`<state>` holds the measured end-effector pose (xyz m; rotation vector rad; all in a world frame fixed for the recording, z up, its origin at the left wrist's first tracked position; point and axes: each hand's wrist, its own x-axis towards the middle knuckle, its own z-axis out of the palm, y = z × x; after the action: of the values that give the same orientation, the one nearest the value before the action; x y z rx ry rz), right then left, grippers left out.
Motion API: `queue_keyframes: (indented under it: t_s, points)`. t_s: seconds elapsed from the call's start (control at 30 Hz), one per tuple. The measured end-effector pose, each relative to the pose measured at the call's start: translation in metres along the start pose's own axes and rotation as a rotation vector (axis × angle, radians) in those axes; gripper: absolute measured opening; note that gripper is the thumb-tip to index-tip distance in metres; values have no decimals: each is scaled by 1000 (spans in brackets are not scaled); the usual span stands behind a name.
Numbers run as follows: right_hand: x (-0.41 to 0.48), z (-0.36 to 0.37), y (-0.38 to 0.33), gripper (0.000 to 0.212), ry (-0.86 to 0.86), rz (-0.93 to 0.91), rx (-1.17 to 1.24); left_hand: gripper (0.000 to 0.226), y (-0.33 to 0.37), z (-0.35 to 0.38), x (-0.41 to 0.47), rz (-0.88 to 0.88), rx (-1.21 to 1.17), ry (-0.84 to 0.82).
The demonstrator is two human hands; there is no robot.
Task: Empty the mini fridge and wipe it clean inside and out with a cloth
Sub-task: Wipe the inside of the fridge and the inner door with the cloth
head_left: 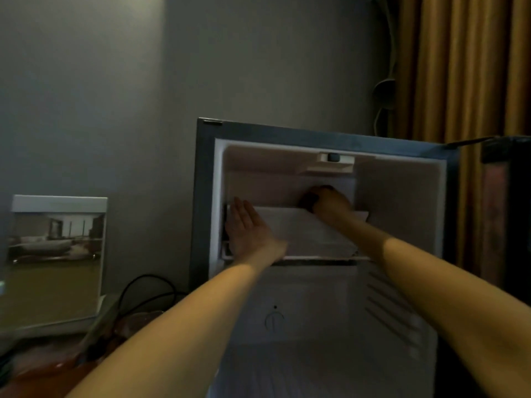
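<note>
Closest in, two bare forearms reaching up into the open mini fridge (339, 133). Low and left of the fridge, black cables (143, 288) looped in dim clutter, too dark to read further. Behind them, also left of the fridge, a white box (57, 254) printed with a photograph.

Inside the fridge, nothing but fittings seen in the lower compartment, so emptying judged done and wiping under way. Halfway up the fridge, a white shelf (310, 234) lying across the cavity. Left hand (250, 228) flat on the shelf's left end, fingers straight and together, apparently steadying it. Deeper in, above the shelf and toward the fridge's back wall, right hand (330, 202) with fingers curled round a dark wad, taken for the cloth (309, 201), pressed to the liner. Just under the fridge's ceiling, a thermostat dial (333, 157). Fridge door (505, 211) swung wide to the right. Beyond the fridge, a grey wall and a mustard curtain (459, 67).

Possible trouble from here:
- Tipping or unseating the shelf, from leaning too hard on its left end.
- Knocking the dial off its setting, from wiping upward carelessly.
- Missing corners, given the poor light.
- Dampening the cables beside the fridge, if wringing or dripping on that side.
</note>
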<state>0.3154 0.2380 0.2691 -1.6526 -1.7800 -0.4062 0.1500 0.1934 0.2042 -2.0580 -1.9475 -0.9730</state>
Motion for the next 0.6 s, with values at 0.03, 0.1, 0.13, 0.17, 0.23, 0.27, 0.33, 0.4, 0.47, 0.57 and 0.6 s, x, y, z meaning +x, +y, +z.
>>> queue_keyframes:
  t_s: [0.03, 0.1, 0.13, 0.17, 0.23, 0.27, 0.33, 0.4, 0.47, 0.57, 0.6]
  points:
    - [2, 4, -17, 36, -26, -51, 17, 101, 0, 3, 1, -19, -3, 39]
    - [6, 15, -56, 34, -74, -155, 109, 96, 0, 7, 1, -59, -56, 83]
    - [7, 21, -76, 32, -98, -216, 175, 97, 0, 7, 1, -68, -75, 74]
    - [8, 27, -94, 31, -128, -271, 226, 98, 0, 6, 0, -72, -74, 56]
    - [6, 32, -120, 32, -150, -344, 273, 97, -2, 5, 1, -64, -83, 48]
    - [6, 32, -124, 33, -149, -359, 273, 97, -3, 3, 1, -73, -109, 41]
    - [3, 26, -115, 32, -150, -400, 267, 98, -2, -1, 0, -86, -100, -7]
    - [-1, 14, -90, 31, -160, -398, 230, 93, -1, -1, 1, -79, -31, -21]
    - [-1, 3, -52, 32, -143, -295, 194, 94, -1, -1, 1, -74, -14, -3]
    - [1, -15, 17, 38, -92, -79, -1, 103, 0, -3, -1, -91, -24, -45]
    - [-1, -21, 36, 41, -48, -18, -116, 104, 1, -4, -1, -92, -21, -47]
